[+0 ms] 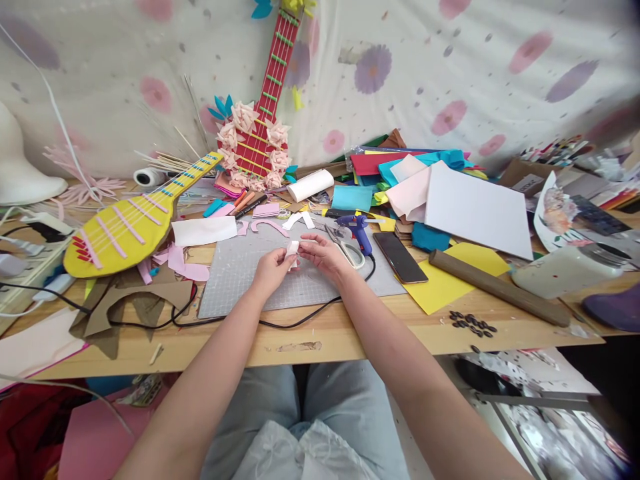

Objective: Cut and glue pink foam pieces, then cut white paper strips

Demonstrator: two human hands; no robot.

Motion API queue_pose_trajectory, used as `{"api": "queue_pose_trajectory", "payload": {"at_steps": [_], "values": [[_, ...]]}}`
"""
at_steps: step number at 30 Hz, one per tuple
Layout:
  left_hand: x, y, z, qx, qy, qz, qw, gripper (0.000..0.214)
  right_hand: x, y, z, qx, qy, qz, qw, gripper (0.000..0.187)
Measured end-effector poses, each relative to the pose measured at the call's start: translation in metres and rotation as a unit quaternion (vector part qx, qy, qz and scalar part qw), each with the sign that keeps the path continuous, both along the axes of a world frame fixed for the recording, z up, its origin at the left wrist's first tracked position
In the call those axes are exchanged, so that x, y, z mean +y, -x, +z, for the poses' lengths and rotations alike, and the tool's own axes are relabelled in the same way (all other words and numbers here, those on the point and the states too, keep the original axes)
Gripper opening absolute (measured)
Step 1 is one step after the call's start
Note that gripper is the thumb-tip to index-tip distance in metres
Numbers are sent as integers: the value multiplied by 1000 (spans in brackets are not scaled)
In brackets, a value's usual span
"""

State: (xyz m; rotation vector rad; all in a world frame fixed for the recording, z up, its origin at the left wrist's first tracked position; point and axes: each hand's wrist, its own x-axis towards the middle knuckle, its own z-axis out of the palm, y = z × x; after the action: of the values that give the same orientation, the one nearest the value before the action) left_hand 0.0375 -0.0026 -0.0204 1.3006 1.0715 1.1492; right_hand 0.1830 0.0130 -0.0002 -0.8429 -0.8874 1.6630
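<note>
Over the grey cutting mat point(235, 280), my left hand point(273, 268) pinches a small white folded piece of paper or foam point(293, 248). My right hand point(321, 256) is close against the piece's right side, fingers bent and somewhat apart; whether they grip it is hard to make out. A bit of pink shows below the white piece, partly hidden by the fingers. Just beyond my right hand lie white-handled scissors point(354, 256) and a blue glue gun point(358, 230). White cut strips point(299, 220) and a curved pink cutout point(270, 227) rest at the mat's back edge.
A yellow cardboard lute point(120, 233) lies left; a red one with pink flowers point(255, 150) leans on the curtain. Right of the mat are a phone point(400, 257), yellow sheet point(435, 287), wooden roller point(495, 287) and black beads point(473, 323). A black cord point(300, 323) crosses the front.
</note>
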Motion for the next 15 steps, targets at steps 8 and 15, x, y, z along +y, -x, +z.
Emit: {"api": "queue_pose_trajectory", "payload": {"at_steps": [8,15], "values": [[-5,3,17,14,108,-21,994,24,-2,9,-12,-109,-81,21,990,46],[-7,8,23,55,132,-65,988,33,-5,15,-11,-120,-54,11,991,49]]}}
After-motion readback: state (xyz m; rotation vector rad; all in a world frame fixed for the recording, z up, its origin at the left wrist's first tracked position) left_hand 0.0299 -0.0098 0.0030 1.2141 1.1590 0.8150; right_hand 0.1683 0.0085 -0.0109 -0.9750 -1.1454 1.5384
